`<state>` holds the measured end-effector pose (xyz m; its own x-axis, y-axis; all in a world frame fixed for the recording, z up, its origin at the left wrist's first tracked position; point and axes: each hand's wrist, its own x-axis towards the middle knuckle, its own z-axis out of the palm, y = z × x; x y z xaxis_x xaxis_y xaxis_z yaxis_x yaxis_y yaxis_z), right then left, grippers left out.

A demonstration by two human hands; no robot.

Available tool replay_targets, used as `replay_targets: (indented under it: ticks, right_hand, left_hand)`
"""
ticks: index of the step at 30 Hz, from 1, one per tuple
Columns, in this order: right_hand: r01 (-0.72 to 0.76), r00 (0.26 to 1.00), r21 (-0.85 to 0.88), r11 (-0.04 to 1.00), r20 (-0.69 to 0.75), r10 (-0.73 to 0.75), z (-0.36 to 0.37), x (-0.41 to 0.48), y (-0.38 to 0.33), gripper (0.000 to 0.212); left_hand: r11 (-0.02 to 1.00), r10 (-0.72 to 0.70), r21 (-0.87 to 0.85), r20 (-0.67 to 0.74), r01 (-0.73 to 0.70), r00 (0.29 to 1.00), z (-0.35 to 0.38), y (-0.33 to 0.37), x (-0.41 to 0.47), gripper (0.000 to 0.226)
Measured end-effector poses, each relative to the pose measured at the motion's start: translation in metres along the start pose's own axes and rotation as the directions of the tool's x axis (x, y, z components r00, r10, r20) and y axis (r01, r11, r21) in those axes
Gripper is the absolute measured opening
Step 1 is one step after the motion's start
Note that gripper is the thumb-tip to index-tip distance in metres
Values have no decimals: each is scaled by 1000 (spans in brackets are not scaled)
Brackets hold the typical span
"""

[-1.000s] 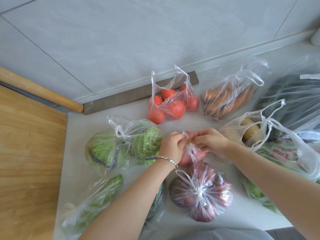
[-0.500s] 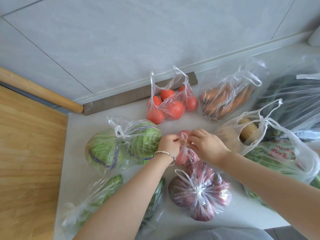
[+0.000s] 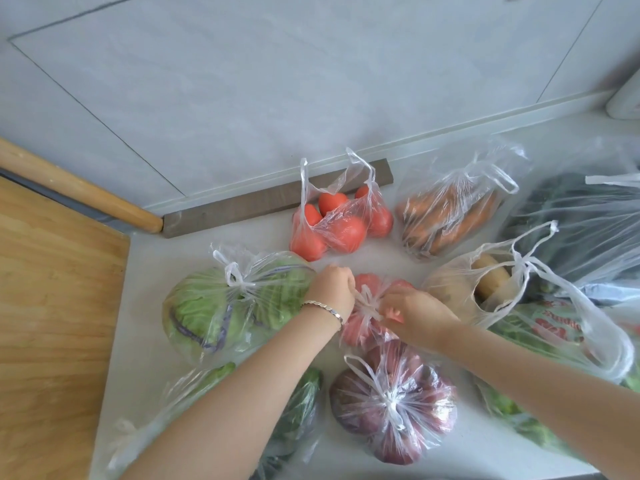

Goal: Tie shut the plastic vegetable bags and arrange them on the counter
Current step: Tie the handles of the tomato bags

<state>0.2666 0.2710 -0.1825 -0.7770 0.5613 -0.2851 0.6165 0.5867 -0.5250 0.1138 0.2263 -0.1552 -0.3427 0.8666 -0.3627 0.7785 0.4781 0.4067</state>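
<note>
A wooden board [image 3: 52, 306] is lying along the left edge of the pale tabletop [image 3: 194, 244]. Beside it, a tied bag of cabbage [image 3: 228, 306] is sitting toward the left side, with a bag of dark leafy greens [image 3: 298, 407] lying nearer the front edge, partly under the left forearm. The left hand [image 3: 334, 289], wearing a silver bracelet [image 3: 323, 308], is closing around one handle of the small tomato bag [image 3: 367, 323], which is sitting in the middle of the tabletop directly between the two hands. The bag's twisted handles [image 3: 367, 304] are standing up in the gap between the hands. The right hand [image 3: 412, 310] is pinching the other handle, touching the bag from its right side. Toward the back edge, an open bag of tomatoes [image 3: 341, 223] is standing with its handles loose. Just in front of the hands, a tied bag of red onions [image 3: 393, 403] is resting near the front edge. Further right, a bag of carrots [image 3: 450, 216] is lying near the back edge, a bag of potatoes [image 3: 485, 282] is sitting just right of the right hand, and more bagged greens [image 3: 540, 334] are crowding the right side
</note>
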Motion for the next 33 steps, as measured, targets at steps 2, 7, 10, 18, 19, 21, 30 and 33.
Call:
replay_targets:
  ticks: [2, 7, 10, 18, 19, 21, 30, 33]
  right_hand:
    - [-92, 995, 140, 986, -31, 97, -24, 13, 0, 24]
    - [-101, 866, 351, 931, -430, 256, -92, 76, -21, 63]
    - [-214, 877, 362, 907, -338, 341, -110, 113, -35, 36]
    - [4, 910, 725, 689, -289, 298, -117, 110, -60, 28]
    - [12, 927, 729, 685, -265, 265, -118, 108, -59, 31]
    - [-4, 954, 719, 695, -205, 217, -119, 105, -55, 32]
    - [-140, 989, 908, 395, 149, 8, -125, 125, -47, 20]
    - [-190, 981, 699, 689, 166, 102, -129, 130, -47, 8]
  left_hand:
    - [994, 30, -96, -200, -50, 979, -21, -1, 5, 20]
    - [964, -207, -261, -611, 52, 764, -71, 0, 35, 65]
    - [915, -269, -398, -474, 69, 838, -88, 2, 54, 31]
    - [431, -263, -896, -237, -106, 935, -107, 12, 45, 33]
    - [457, -222, -883, -229, -107, 948, -107, 9, 45, 37]
    - [566, -117, -815, -230, -126, 966, -105, 0, 45, 42]
    - [700, 289, -665, -70, -261, 955, -91, -15, 85, 64]
    - [642, 338, -723, -30, -254, 941, -78, -13, 94, 52]
